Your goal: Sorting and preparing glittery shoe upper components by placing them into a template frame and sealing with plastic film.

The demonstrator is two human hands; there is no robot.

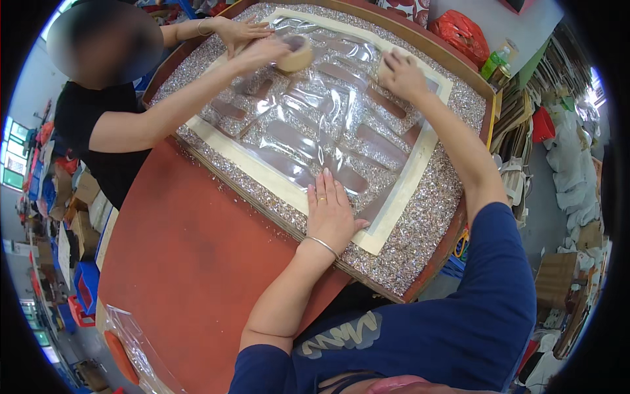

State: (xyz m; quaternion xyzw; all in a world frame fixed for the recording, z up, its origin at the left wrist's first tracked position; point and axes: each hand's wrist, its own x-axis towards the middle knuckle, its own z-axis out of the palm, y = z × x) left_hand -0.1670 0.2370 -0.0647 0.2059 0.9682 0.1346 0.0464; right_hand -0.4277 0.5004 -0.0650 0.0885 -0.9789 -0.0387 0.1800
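Observation:
A sheet of clear plastic film (354,108) lies over a cut-out pattern with elongated openings, bordered by cream masking tape (259,174). Silver glittery chips (430,203) surround it inside a wooden-rimmed tray (482,121). My left hand (331,213) rests flat, fingers stretched, on the film and tape at the near corner. At the far right side, my right hand (403,75) curls over a cream roll that looks like masking tape (387,67), partly hidden by the fingers. Across from me, a co-worker's hand (262,54) grips another masking tape roll (295,56); their other hand (243,33) presses the far edge.
A reddish-brown tabletop (190,256) extends to the near left, with a clear plastic bag (141,348) at its edge. Beyond the tray stand a red bag (459,36) and a green bottle (495,60). Stacked boards (558,52) line the right.

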